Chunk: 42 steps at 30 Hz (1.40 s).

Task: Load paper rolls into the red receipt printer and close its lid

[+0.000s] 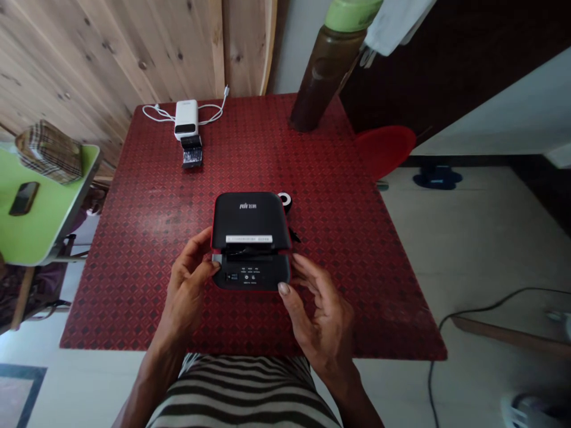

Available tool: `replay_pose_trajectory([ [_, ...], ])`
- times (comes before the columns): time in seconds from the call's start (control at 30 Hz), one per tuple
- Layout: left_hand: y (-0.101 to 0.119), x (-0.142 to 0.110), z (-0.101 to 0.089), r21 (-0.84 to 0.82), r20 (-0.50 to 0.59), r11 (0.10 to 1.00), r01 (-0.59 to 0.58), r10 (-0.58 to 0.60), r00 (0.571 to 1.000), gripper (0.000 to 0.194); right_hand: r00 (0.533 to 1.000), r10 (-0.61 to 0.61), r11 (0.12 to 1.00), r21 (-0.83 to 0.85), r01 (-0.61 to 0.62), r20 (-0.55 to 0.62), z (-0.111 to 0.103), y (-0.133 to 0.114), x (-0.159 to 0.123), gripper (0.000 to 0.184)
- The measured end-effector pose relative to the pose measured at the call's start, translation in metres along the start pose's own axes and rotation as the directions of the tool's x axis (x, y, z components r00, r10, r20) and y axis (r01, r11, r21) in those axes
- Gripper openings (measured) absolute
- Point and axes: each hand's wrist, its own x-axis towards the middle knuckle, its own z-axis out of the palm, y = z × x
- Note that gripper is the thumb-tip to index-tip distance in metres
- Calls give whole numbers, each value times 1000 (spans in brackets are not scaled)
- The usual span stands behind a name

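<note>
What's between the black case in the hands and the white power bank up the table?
In the head view, a small black object lies at the near end of the white power bank. From it to the black case, only the red patterned tabletop shows.

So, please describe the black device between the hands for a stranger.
On the red patterned table, near the edge closest to the person, sits a black rounded device between the left hand and right hand. Unlike the white power bank far away, it has red trim and a white strip.
</note>
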Motion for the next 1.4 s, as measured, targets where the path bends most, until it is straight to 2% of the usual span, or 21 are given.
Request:
replay_pose_trajectory([
  [0.13, -5, 1, -1, 0, 33, 1000, -28, 28, 999, 52, 1000, 9, 1000, 29, -9, 12, 2, 2, -3, 45],
  [0.23, -11, 1, -5, 0, 71, 998, -59, 59, 996, 53, 1000, -18, 1000, 12, 18, 18, -4, -3, 4, 44],
  [0.33, -17, 0, -9, 18, 100, 996, -91, 88, 991, 55, 989, -146, 988, -47, 146, -10, -13, -15, 25, 38],
  [0.4, -19, -1, -10, 62, 97, 989, -133, 127, 987, 54, 958, -286, 953, -108, 284, -6, -15, -24, 45, 30],
  [0.47, -21, -1, -11, 120, 86, 973, -196, 187, 979, 51, 915, -400, 899, -167, 404, 61, -10, -31, 67, 26],
  [0.53, -23, -1, -11, 163, 86, 952, -258, 246, 965, 51, 876, -440, 848, -230, 478, 199, 0, -37, 88, 30],
  [0.63, -26, 2, -11, 180, 103, 931, -317, 303, 947, 54, 799, -407, 770, -304, 560, 442, 18, -42, 109, 31],
  [0.7, -28, 3, -12, 188, 113, 924, -334, 318, 941, 55, 753, -373, 716, -347, 605, 543, 30, -46, 117, 27],
  [0.8, -31, 6, -12, 184, 120, 916, -357, 340, 933, 55, 724, -338, 662, -395, 637, 601, 44, -48, 125, 23],
  [0.97, -33, 9, -12, 149, 139, 911, -386, 367, 920, 56, 680, -325, 644, -373, 668, 658, 60, -43, 136, 24],
  [1.1, -34, 10, -13, 158, 134, 908, -388, 369, 920, 56, 682, -301, 651, -379, 658, 667, 60, -44, 144, 27],
  [1.2, -34, 11, -14, 164, 139, 905, -393, 373, 917, 54, 695, -294, 658, -388, 646, 657, 53, -55, 143, 27],
  [1.33, -36, 14, -15, 158, 157, 887, -434, 411, 898, 54, 726, -310, 645, -425, 635, 614, 34, -77, 129, 25],
  [1.4, -38, 16, -16, 164, 171, 869, -468, 442, 881, 57, 754, -364, 656, -425, 624, 547, 16, -82, 121, 21],
])
